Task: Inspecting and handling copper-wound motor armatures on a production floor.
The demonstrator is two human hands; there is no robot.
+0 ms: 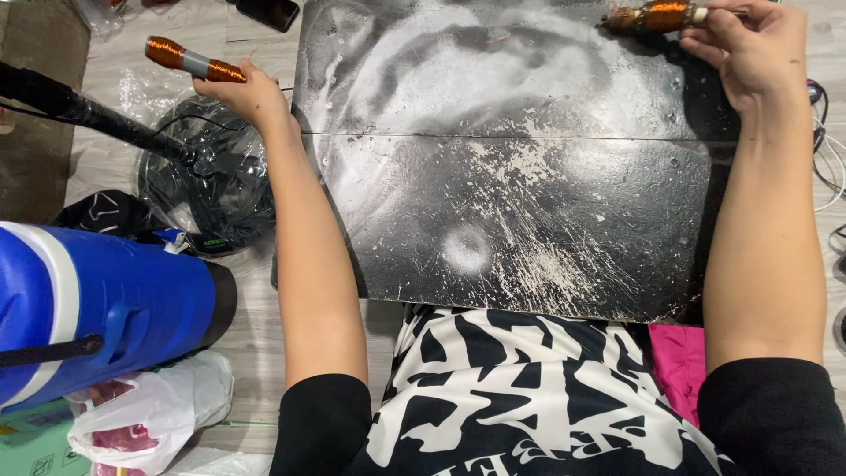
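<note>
Both forearms are stretching forward; the left hand point(248, 91) is clamping a copper coil point(194, 62), the right hand point(749, 48) is clamping another coil point(656, 16).

A scuffed black table point(529, 220) stands over pale wood-plank flooring point(256, 335), with a brown rug point(35, 106) at left.

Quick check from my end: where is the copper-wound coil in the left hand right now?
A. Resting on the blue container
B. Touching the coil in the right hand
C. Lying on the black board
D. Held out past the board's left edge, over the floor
D. The left hand grips its copper-wound coil beyond the left edge of the black board, above the floor, far from the right hand and its own coil.
</note>
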